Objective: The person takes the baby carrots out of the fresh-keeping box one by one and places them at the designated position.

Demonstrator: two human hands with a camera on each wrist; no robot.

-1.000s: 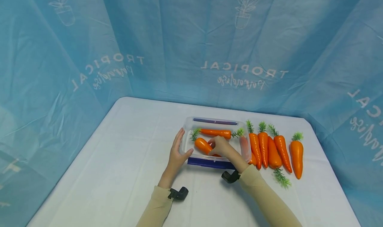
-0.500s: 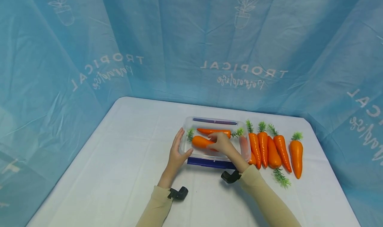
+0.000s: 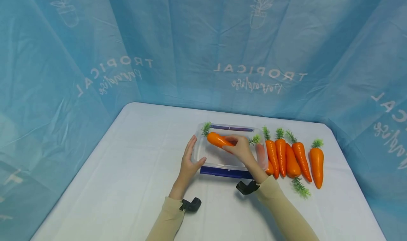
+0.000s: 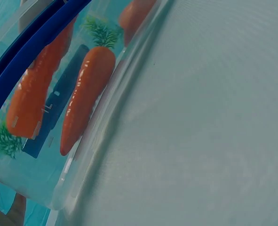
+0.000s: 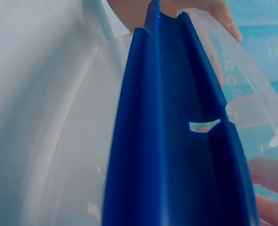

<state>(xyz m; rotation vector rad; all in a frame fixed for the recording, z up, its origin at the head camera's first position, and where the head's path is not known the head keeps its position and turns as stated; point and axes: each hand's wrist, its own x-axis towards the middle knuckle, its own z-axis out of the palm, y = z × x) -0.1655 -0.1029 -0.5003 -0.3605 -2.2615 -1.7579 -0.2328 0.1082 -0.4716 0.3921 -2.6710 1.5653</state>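
Observation:
My right hand pinches an orange carrot with a green leafy top over a clear plastic box with blue latch flaps. The carrot's top points left toward the box's far left corner. A second carrot lies along the far inner wall. In the head view the held carrot and my right hand mostly hide it, leaving its leafy top in sight. My left hand rests against the box's left side, fingers straight and thumb apart. A blue flap fills the right wrist view, partly hiding the right hand.
Right of the box several carrots lie side by side, one with its leafy top toward the front. The rightmost carrot lies slightly apart. A blue curtain hangs behind the white table.
The right hand has lifted the carrot from the front part of the box toward its far side, now overlapping the second carrot. The left hand has stayed at the box's left side.

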